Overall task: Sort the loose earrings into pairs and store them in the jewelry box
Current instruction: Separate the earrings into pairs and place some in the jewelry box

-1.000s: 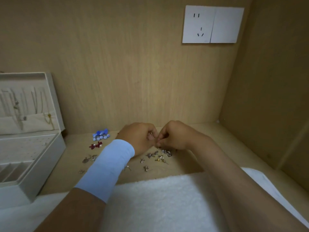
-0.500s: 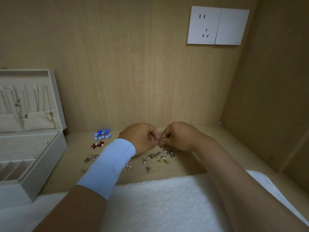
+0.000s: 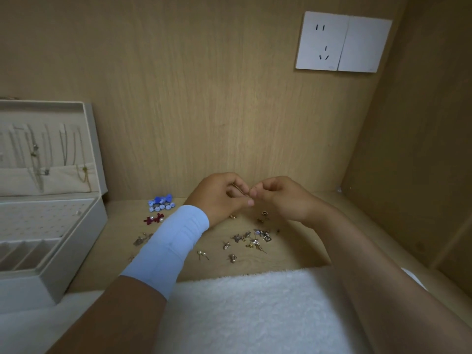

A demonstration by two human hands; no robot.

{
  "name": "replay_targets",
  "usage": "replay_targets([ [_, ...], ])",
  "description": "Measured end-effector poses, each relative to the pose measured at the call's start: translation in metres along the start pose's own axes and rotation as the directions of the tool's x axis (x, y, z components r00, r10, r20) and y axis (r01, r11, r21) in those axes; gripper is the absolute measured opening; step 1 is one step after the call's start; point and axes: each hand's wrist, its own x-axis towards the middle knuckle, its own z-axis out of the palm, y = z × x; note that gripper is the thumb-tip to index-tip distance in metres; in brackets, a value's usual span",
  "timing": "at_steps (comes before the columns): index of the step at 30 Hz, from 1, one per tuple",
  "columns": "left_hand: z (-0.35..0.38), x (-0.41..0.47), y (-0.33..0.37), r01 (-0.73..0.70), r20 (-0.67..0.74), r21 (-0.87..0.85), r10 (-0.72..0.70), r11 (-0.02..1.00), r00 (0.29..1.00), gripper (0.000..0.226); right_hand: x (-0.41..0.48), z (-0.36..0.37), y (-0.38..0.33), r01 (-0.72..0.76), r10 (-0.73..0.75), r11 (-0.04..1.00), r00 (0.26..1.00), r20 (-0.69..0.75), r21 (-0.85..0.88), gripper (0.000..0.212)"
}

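Wooden shelf (image 3: pixel 293 251), left hand (image 3: pixel 219 198), right hand (image 3: pixel 283 198), both pinching earring (image 3: pixel 248 199)

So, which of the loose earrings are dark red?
The bow-shaped earrings with white beads, just in front of the blue earrings; the rest look metallic.

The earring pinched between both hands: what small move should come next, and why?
Probably let the right hand release and carry the earring in the left hand to the open jewelry box on the left. Both hands pinch it above the loose earrings, and the box stands nearest the left hand.
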Motion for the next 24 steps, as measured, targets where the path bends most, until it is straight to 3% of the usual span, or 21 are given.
replay_targets([
  [3, -0.004, 0.001, 0.000, 0.004, -0.047, -0.038, -0.006, 0.999, 0.999, 0.012, 0.001, -0.002, -0.001, 0.028, -0.029, 1.000, 0.999, -0.036, -0.014, 0.018],
  [5, -0.008, 0.000, -0.001, 0.011, -0.036, -0.023, -0.011, 1.000, 0.999, 0.011, 0.002, -0.005, 0.002, 0.022, -0.034, 0.970, 0.998, -0.047, -0.241, 0.016],
  [8, -0.014, -0.001, -0.001, 0.007, 0.001, 0.011, -0.007, 1.000, 1.000, 0.015, -0.003, -0.009, 0.001, -0.039, 0.038, 0.837, 0.999, -0.012, -0.546, 0.008],
  [16, -0.015, -0.004, -0.001, -0.047, 0.078, 0.036, 0.044, 0.998, 0.996, 0.027, 0.003, 0.001, 0.008, 0.022, 0.012, 0.762, 0.999, 0.048, -0.647, 0.006],
  [19, -0.017, -0.003, -0.002, -0.038, 0.064, 0.014, 0.037, 0.999, 0.997, 0.024, 0.004, 0.001, 0.011, 0.031, -0.035, 0.842, 0.999, 0.003, -0.538, 0.015],
  [22, -0.022, -0.002, -0.004, -0.033, 0.050, 0.001, 0.033, 0.999, 0.998, 0.017, 0.004, 0.004, 0.007, 0.065, -0.077, 0.980, 0.996, -0.053, -0.188, 0.010],
  [24, -0.028, -0.002, -0.006, -0.024, 0.043, 0.006, 0.024, 1.000, 0.999, 0.013, 0.003, 0.006, 0.001, 0.080, -0.078, 0.996, 0.994, -0.078, 0.028, 0.007],
])
